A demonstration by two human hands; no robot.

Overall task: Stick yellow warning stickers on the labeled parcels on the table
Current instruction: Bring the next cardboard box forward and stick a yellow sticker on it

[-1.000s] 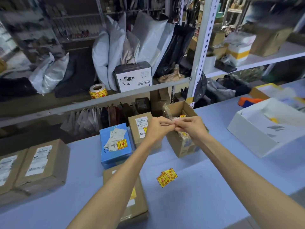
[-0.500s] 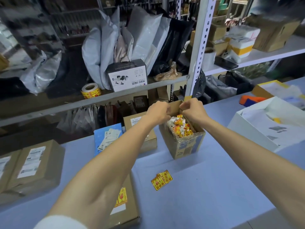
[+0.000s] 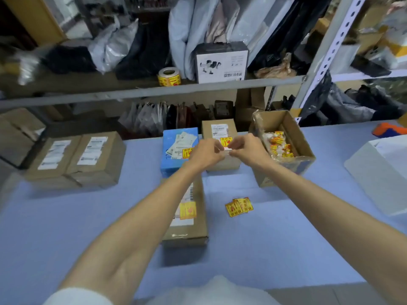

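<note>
Sticker slip (image 3: 227,150), pale and blurred, at frame centre; pinched between curled fingertips of left hand (image 3: 204,154) and right hand (image 3: 246,148); over labelled brown parcel (image 3: 220,128); loose yellow stickers (image 3: 239,206) below on bench (image 3: 286,238).

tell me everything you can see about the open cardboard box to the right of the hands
Brown open cardboard box, upright on the blue table, turned at an angle, just right of a small brown parcel. Crinkled clear tape lines its left rim. Inside lies a loose heap of yellow-and-red stickers with white backing. The right hand, pinching a white slip, is by its left wall; contact unclear.
</note>
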